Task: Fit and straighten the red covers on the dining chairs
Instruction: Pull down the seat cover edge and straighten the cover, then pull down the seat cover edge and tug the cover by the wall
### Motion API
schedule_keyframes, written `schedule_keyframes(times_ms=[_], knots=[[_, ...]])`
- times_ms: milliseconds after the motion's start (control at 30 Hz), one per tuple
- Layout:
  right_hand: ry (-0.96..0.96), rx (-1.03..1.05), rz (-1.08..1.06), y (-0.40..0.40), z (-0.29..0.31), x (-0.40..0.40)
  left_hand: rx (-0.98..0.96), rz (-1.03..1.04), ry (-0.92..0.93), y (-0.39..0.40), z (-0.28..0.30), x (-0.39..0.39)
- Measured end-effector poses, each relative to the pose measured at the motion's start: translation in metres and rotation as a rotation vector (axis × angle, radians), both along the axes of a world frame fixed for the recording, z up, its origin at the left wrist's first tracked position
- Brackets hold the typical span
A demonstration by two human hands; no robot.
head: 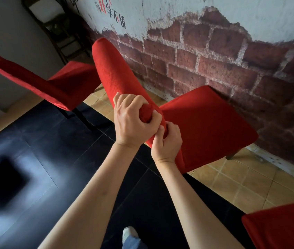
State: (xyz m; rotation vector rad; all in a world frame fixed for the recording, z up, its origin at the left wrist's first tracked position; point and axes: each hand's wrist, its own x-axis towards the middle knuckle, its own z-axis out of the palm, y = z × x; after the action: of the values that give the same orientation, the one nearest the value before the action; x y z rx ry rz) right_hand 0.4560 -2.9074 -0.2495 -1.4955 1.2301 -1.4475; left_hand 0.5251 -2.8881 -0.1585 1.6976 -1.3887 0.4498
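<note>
Behind the chairs runs a brick-patterned wall (214, 65), with black floor (52, 159) under you and tan tiles (241, 186) along the wall. Your left hand (131, 121) grips a bunched fold of the red cover (113, 72) low on the backrest of the middle chair (205, 123), fingers (153, 118) curled tight around the cloth. Your right hand (167, 141), touching the left just below it, pinches the same cover. Another covered chair (40, 83) stands to the left, a third (279, 225) at lower right.
</note>
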Motion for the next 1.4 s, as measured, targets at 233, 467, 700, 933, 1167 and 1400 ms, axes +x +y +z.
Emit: schedule_keyframes(times_ms=[233, 467, 700, 933, 1167, 1400], knots=[[0.029, 0.053, 0.043, 0.003, 0.004, -0.005, 0.071, -0.045, -0.005, 0.004, 0.003, 0.003], [0.138, 0.157, 0.157, 0.004, 0.014, -0.021, 0.229, -0.092, -0.011, 0.014, 0.013, 0.005], [0.295, 0.229, 0.183, 0.007, 0.027, -0.048, 0.360, -0.120, -0.038, 0.026, 0.034, -0.004], [0.425, 0.269, 0.092, 0.005, 0.040, -0.097, 0.390, -0.262, -0.040, 0.016, 0.062, -0.022], [0.493, 0.369, -0.112, 0.023, 0.043, -0.149, 0.341, -0.454, -0.009, 0.008, 0.075, -0.040], [0.512, 0.415, -0.334, 0.055, 0.052, -0.171, 0.319, -0.650, -0.050, 0.000, 0.076, -0.039]])
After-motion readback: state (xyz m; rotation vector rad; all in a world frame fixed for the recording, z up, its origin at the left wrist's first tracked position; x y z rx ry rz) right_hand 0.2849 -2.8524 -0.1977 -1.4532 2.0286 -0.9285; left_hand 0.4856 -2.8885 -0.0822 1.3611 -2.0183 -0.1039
